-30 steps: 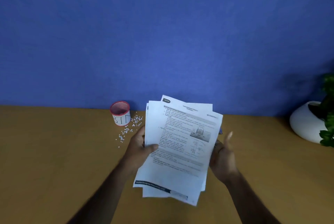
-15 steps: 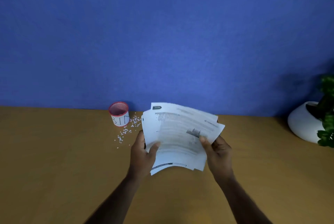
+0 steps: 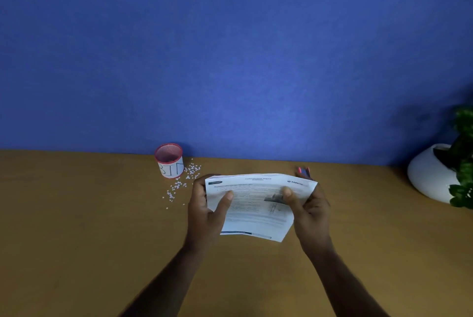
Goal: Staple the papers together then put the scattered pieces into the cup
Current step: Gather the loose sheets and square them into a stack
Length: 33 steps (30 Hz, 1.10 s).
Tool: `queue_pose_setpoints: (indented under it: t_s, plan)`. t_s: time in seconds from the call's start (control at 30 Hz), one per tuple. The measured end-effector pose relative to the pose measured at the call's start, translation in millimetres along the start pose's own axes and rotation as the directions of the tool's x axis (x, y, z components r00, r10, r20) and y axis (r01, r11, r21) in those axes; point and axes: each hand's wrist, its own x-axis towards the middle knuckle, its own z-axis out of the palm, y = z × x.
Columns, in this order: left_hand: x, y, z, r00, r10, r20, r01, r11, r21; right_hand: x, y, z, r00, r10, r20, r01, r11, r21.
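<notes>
- While both hands clasp the papers (image 3: 258, 204), left hand (image 3: 204, 210) and right hand (image 3: 311, 210) pinch opposite short edges.
- Stapler (image 3: 304, 172) lies just beyond the right hand's grip, nearer it.
- Cup (image 3: 169, 160) and pieces (image 3: 183, 180) sit beyond-left of the left grip.

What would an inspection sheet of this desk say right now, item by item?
Surface: wooden desk, against a blue wall.
Job's things: papers held above the desk; red mesh cup at the back; small white pieces scattered beside it; a red and dark object, perhaps the stapler, partly hidden behind the papers.
Clutter: nothing seen.
Grippers: left hand and right hand each grip a side of the papers.
Cables: nothing seen.
Surroundings: white pot with a green plant.
</notes>
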Motion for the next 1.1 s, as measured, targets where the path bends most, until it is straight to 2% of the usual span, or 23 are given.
queue_pose_setpoints:
  t_s: [0.2,0.4,0.77,0.93,1.1]
  plan:
    - [-1.4,8.3,6.6,1.0,0.002,0.023,-0.001,1.0,-0.016,2.4,-3.7,2.0,1.0,0.0,-0.018,0.0,1.0,0.012]
    - [0.1,8.8,10.6,1.0,0.007,-0.008,-0.006,1.0,0.03,1.6,0.7,1.3,0.999,0.051,-0.007,-0.051,0.999,-0.012]
    - [3.5,7.7,13.7,0.994,0.008,-0.105,-0.008,1.0,0.008,-2.4,-4.6,1.2,0.997,0.063,0.045,-0.064,0.998,0.03]
    - [9.2,12.8,14.8,0.984,0.054,-0.169,-0.045,0.997,0.056,-2.7,-8.3,2.2,0.995,0.079,0.052,-0.082,0.995,0.06]
    - [18.9,17.7,16.8,0.975,0.109,-0.193,-0.076,0.982,0.171,2.9,-12.6,-3.3,0.978,0.182,0.101,-0.197,0.967,0.159]
